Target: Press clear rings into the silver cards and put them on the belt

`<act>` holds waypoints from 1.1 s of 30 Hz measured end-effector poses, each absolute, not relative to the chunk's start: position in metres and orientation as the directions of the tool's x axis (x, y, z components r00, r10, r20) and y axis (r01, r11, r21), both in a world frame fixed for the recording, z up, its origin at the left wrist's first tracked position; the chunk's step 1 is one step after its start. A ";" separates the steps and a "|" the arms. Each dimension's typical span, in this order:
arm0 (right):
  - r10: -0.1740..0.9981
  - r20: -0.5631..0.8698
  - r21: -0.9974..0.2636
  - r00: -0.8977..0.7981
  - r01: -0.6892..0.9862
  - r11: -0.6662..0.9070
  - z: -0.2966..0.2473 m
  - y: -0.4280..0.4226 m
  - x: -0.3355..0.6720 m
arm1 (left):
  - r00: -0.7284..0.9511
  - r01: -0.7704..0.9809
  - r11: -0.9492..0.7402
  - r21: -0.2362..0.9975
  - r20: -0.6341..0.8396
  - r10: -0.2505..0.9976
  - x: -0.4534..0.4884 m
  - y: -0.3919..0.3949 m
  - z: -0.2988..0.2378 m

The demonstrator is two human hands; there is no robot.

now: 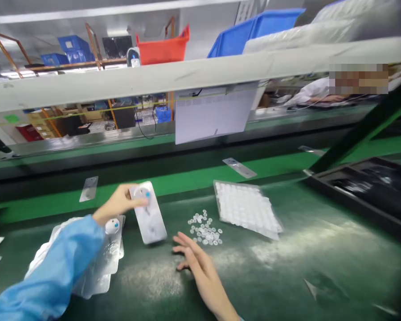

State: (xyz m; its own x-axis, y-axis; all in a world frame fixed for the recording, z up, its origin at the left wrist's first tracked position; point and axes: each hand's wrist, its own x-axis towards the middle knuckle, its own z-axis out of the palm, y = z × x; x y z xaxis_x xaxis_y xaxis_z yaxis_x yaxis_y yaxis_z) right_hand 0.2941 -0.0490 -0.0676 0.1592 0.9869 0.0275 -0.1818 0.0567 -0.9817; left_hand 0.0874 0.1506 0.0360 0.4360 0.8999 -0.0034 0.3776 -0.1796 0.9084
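Observation:
My left hand grips a pale rectangular panel by its upper end, thumb across the front. A round part with a blue dot shows near the thumb. Below my left forearm lies a stack of similar panels, partly covered by the blue sleeve. My right hand hovers over the green table with fingers apart and nothing in them. Just beyond its fingertips is a loose scatter of small clear rings. To their right lies a clear tray of white pieces, whose kind I cannot make out.
A green belt runs behind the table, with flat clear-looking pieces on it. A black tray and a slanted green post stand at the right. A person sits across the line.

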 end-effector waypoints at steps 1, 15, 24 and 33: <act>0.999 0.009 -0.983 0.048 -0.185 0.018 -0.064 -0.051 0.287 | 0.486 0.292 -0.106 0.951 -0.052 0.872 0.087 0.120 0.024; 0.969 -0.106 -0.979 -0.222 0.193 -0.063 -0.067 -0.083 0.261 | 0.283 -0.365 0.571 0.736 -0.496 0.821 0.114 -0.001 -0.038; 0.998 0.010 -0.979 0.063 0.202 -0.003 -0.067 -0.094 0.265 | 0.358 -0.295 0.609 0.737 -0.505 0.785 0.109 -0.006 -0.042; 0.897 0.429 -0.779 0.109 0.547 0.306 -0.037 -0.078 0.267 | 0.363 -0.168 0.483 0.860 -0.401 0.841 0.112 -0.009 -0.040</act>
